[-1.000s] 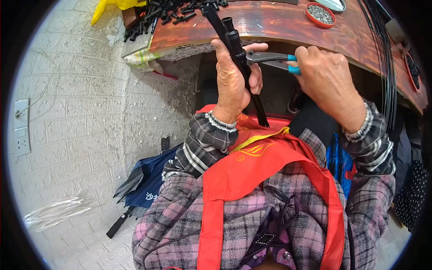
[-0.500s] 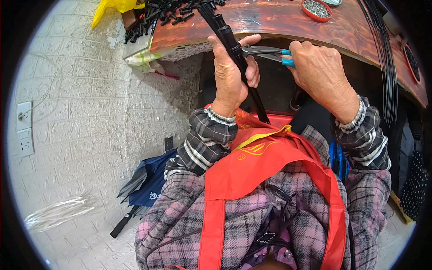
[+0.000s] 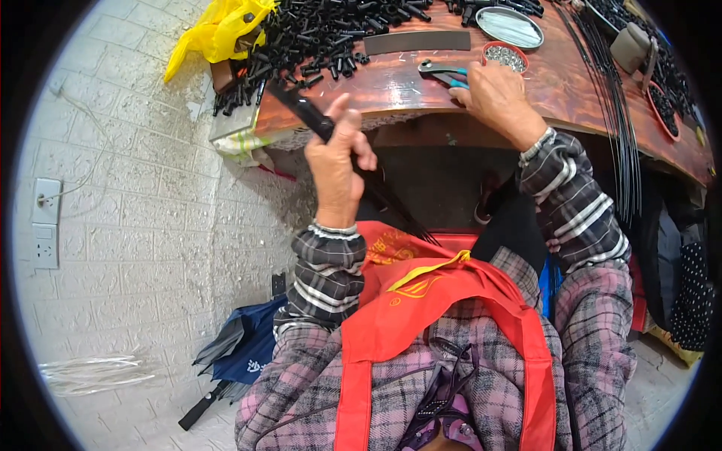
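Note:
My left hand (image 3: 338, 169) is closed round a bundle of thin black rods (image 3: 301, 107) with a black tubular fitting, held at a slant in front of the table's near edge. The bundle's upper end is smeared by motion, and its lower rods reach down toward my lap. Over the table, my right hand (image 3: 500, 98) has its fingers curled round the teal handles of the pliers (image 3: 444, 71), whose jaws point left. That hand is beside a small red dish (image 3: 525, 66) of tiny silvery metal pieces and covers its near side; its fingertips are partly hidden.
A heap of black tubular parts (image 3: 316, 37) covers the wooden table's (image 3: 391, 90) far left, beside a yellow plastic bag (image 3: 218, 37). A flat dark strip (image 3: 417, 41) and an oval dish (image 3: 510, 28) lie farther back. Long black rods (image 3: 613, 113) hang over the edge at right.
My right hand has moved away from the bundle with the pliers, up over the table to the red dish. My left hand has shifted left and slightly down, tilting the bundle more to the left.

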